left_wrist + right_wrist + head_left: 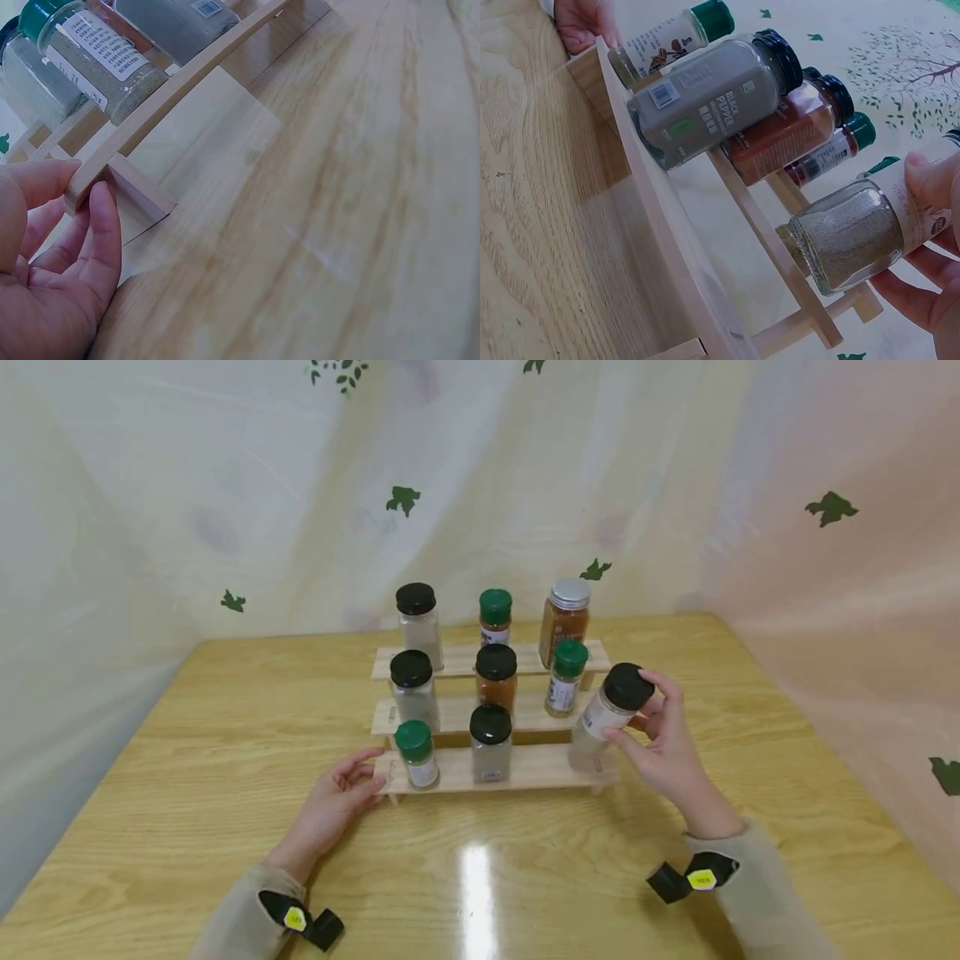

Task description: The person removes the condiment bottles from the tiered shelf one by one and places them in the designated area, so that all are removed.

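1. Steadying the rack (525,770), the left hand (339,802) rests relaxed fingers on its near-left corner.
2. Gripping a tilted pepper jar (611,710), the right hand (663,752) holds it just above the lowest step's free end.
3. Lowering it upright, base first, looks safest, clear of the green-lidded jar (566,677) beyond.

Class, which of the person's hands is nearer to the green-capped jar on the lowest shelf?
Left. The left hand touches the rack's end beside the green-capped jar; the right hand is across the rack.
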The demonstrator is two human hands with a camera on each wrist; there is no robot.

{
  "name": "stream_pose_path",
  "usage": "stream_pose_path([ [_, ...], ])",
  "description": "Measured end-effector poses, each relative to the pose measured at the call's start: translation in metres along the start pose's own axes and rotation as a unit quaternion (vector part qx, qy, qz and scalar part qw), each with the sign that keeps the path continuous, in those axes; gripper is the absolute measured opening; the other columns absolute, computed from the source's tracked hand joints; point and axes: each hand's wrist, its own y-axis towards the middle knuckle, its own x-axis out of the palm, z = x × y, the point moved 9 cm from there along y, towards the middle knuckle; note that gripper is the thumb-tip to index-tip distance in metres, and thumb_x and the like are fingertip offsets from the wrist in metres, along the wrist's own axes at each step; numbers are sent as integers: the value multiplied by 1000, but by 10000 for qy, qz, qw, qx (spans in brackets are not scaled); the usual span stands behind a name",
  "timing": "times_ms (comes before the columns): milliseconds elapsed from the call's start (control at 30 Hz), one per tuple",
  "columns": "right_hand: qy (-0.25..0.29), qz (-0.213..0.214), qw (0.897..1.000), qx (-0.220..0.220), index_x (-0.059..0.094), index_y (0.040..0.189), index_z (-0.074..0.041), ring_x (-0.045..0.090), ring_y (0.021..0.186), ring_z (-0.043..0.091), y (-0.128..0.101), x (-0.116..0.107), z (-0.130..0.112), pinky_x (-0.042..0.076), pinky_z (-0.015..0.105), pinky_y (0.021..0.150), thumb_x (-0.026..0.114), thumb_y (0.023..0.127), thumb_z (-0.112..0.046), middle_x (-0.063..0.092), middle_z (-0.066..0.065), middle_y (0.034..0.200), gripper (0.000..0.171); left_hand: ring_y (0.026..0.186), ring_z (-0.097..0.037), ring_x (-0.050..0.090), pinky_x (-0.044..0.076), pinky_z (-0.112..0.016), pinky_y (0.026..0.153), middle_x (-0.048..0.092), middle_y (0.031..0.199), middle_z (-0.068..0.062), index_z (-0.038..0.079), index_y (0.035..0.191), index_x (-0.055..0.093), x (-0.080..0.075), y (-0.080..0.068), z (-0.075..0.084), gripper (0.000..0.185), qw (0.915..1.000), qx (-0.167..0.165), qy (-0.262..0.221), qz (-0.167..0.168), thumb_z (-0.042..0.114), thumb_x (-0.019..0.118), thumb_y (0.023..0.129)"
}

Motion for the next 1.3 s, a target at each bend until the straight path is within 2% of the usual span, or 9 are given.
stream_pose_path([
  [133, 10, -13, 10000, 34, 13, 134, 9, 52, 106, -6, 0, -2, 4, 46, 8, 83, 62, 74, 25, 47, -23, 124, 79, 85, -2, 58, 54, -18, 77, 57, 95, 7, -6, 139, 36, 0, -1, 0, 52, 10000, 31, 28, -11, -3, 56, 91],
  [233, 11, 19, 9997, 250, 12, 136, 7, 52, 105, -7, -3, -4, 10, 46, 7, 82, 59, 74, 28, 47, -24, 122, 81, 86, -2, 58, 54, -18, 77, 57, 97, 6, -5, 139, 36, -1, -1, 0, 52, 10000, 17, 93, -15, -2, 56, 91],
  [367, 74, 87, 9990, 438, 11, 139, 3, 51, 106, -7, -6, -10, 17, 45, 7, 84, 56, 79, 25, 46, -21, 122, 79, 86, -2, 58, 53, -18, 78, 57, 97, 6, -5, 140, 35, -1, -1, 2, 53, 9999, 6, 140, -13, -1, 56, 91],
  [667, 211, -29, 9997, 74, 13, 138, 5, 53, 108, -3, -2, -35, 18, 45, 7, 84, 56, 81, 22, 52, -17, 123, 73, 84, -1, 57, 53, -18, 76, 57, 95, 6, -5, 138, 38, -3, -2, 2, 51, 9998, 24, 203, 36, 0, 57, 91],
  [867, -536, 50, 9971, 540, 15, 139, 4, 51, 106, -8, 0, -49, 36, 44, 5, 80, 55, 73, 31, 48, -25, 120, 82, 85, -2, 57, 53, -18, 77, 56, 97, 5, -3, 139, 38, -1, -1, 1, 52, 9998, -32, 206, -11, 3, 58, 92],
  [1067, -874, 61, 9884, 1237, 17, 138, 0, 47, 104, -12, 1, -48, 64, 42, 3, 77, 59, 78, 23, 44, -28, 115, 77, 86, -1, 57, 53, -17, 77, 56, 98, 5, -4, 140, 35, 0, -2, 0, 53, 9998, -43, 185, -34, 2, 57, 92],
  [1200, -929, 216, 9859, 1374, 17, 137, 0, 44, 107, -13, 2, -45, 77, 40, 2, 79, 59, 79, 22, 42, -17, 122, 75, 86, -2, 57, 53, -17, 77, 56, 98, 5, -4, 139, 36, 0, -1, 1, 53, 9998, -13, 192, -27, 2, 58, 92],
  [1300, -1042, 398, 9839, 1399, 18, 137, 1, 40, 109, -15, 2, -43, 85, 38, 2, 80, 60, 80, 20, 43, 1, 129, 74, 86, -2, 57, 53, -17, 78, 56, 98, 5, -4, 139, 37, -1, 0, 1, 52, 9998, -21, 217, -33, 2, 58, 92],
])
